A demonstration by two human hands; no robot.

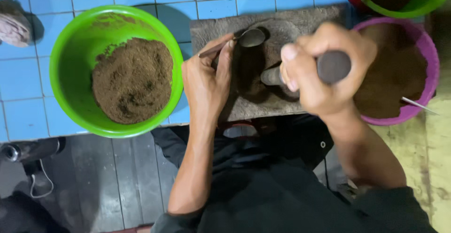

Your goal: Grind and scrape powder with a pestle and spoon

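Right hand [324, 75] closed around dark pestle [312, 71], long axis lying left-right over stone mortar [277, 68]. Left hand [206, 80] just beside, fingers [225, 49] pinching spoon [235, 41], bowl pointing right toward mortar hollow. Green bowl [70, 73] of brown powder [131, 80] farther left.

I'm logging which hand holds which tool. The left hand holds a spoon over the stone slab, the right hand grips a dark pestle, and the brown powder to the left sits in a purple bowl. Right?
Not quite. In the head view the bowl left of the left hand is green; the rest holds: spoon over the stone slab, right hand on the pestle.
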